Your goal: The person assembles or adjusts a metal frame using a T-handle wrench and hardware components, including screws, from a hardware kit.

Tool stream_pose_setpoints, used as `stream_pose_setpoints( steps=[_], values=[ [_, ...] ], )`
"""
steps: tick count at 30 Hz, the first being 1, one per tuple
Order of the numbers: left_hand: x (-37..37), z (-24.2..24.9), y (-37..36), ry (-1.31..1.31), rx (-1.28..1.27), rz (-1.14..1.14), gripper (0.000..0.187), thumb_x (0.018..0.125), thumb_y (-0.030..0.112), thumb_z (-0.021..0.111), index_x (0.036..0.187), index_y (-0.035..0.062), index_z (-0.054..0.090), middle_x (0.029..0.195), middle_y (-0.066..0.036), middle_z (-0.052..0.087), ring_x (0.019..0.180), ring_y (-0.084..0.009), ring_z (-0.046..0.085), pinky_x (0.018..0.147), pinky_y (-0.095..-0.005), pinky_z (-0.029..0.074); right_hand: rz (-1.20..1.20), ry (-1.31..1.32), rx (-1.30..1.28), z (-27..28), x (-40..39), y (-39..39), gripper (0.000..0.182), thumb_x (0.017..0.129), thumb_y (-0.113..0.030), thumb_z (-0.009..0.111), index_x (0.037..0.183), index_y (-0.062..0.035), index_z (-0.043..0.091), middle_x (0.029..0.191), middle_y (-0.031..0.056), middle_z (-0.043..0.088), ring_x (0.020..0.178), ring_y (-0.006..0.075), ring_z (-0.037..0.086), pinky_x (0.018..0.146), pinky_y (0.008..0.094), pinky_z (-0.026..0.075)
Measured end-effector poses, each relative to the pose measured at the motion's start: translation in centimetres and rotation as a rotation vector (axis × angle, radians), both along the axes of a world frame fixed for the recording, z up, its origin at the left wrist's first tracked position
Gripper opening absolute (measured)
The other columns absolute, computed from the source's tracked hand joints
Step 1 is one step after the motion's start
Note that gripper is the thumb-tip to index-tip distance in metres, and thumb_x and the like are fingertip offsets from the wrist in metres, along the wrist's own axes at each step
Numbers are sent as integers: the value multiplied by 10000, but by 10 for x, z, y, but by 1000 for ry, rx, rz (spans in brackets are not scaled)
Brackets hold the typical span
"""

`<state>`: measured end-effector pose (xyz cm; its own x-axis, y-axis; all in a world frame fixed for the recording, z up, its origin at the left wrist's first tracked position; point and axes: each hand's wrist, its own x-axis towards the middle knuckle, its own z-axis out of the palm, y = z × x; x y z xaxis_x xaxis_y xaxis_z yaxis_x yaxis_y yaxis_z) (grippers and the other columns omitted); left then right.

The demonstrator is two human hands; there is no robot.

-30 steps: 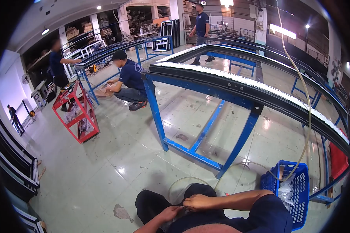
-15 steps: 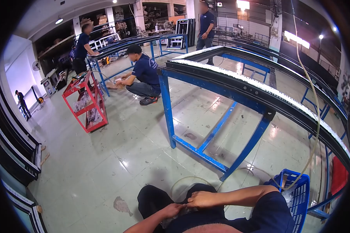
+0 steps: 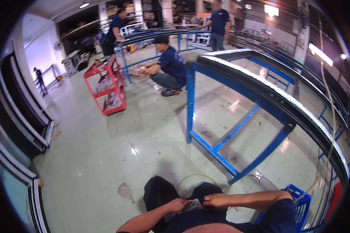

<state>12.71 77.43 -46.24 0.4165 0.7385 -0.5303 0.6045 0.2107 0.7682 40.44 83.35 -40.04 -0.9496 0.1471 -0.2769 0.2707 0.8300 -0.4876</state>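
A crumpled, clear plastic bag (image 3: 193, 205) lies in my lap, between my two hands. The fingers of my left hand (image 3: 178, 205) are closed on the bag's left side. On its right edge, my right hand (image 3: 216, 201) pinches with curled fingers. Part of the bag is hidden by my hands and dark shirt, and what it contains cannot be made out. Both forearms rest low, above my dark trousers.
A blue steel stand (image 3: 190, 105) bears a black frame (image 3: 260, 83) ahead on the right. Beside my right elbow is a blue plastic crate (image 3: 301, 206). A red cart (image 3: 105, 87) and a crouching co-worker (image 3: 168, 68) are farther ahead. Framed panels (image 3: 17, 155) lean at left.
My hands have moved apart, and more of the plastic bag shows between them. The view has swung left. The standing co-worker at the back now has an arm stretched out.
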Motion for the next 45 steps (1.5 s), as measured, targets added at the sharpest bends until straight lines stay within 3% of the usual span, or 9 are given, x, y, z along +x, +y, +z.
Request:
stream_pose_setpoints(
  steps=[10,15,18,21,23,34,38,41,45],
  values=[
    [-15,9,8,-61,66,15,596,898,570,650,1139,27,703,948,-185,718,884,-255,674,833,-381,503,-383,442,-533,27,-3,-21,90,949,-110,646,987,-55,585,1039,77,604,983,226,603,867,328,482],
    [-38,48,28,-69,475,187,528,894,524,671,741,19,641,637,-163,587,576,-241,509,594,-427,463,-706,611,-504,73,-1,-20,155,1000,-207,608,968,-59,575,848,20,518,794,152,536,754,307,472],
    [-71,42,45,328,533,348,440,920,404,661,871,-31,703,761,-187,688,719,-233,669,648,-378,521,-1115,821,-590,95,36,-10,156,992,-170,575,1077,-41,551,871,57,586,816,168,599,776,311,489],
    [-73,99,45,-368,427,713,274,977,246,647,1094,4,697,983,-34,716,897,-114,620,824,-296,501,-1317,928,-302,103,96,8,130,983,-100,589,1104,-61,563,876,8,567,809,101,559,763,260,472],
    [-73,103,47,-330,487,693,292,978,266,651,1098,3,695,987,-27,713,905,-113,619,828,-290,498,-1390,963,-272,91,116,1,166,970,-77,607,1132,-63,570,877,3,562,803,92,549,751,253,469],
    [-12,123,56,-725,486,552,307,882,41,751,1171,-9,661,1060,-48,717,971,-126,655,886,-273,502,-1790,11,670,-2,270,-101,342,844,14,577,1176,4,657,1202,232,637,1147,384,588,1003,426,461],
    [2,121,72,-920,344,702,339,908,125,738,1207,12,625,1115,-76,701,992,-177,670,894,-323,534,-1964,-664,671,8,330,-158,670,885,-67,488,1534,-125,334,1437,224,508,1314,414,497,1066,536,411],
    [15,134,82,-1032,160,815,365,961,282,683,1221,34,619,1100,-74,697,987,-196,674,895,-347,543,-1905,-916,817,71,255,-136,521,926,-203,533,1443,-162,484,1411,188,545,1276,392,537,1012,585,431],
    [36,148,93,-1004,28,865,474,993,442,596,1252,45,598,1134,-72,679,1026,-211,662,924,-366,530,-1796,-589,308,112,173,-82,401,922,-428,599,1096,-73,673,1062,223,698,1037,400,660,880,492,515]
  ],
)
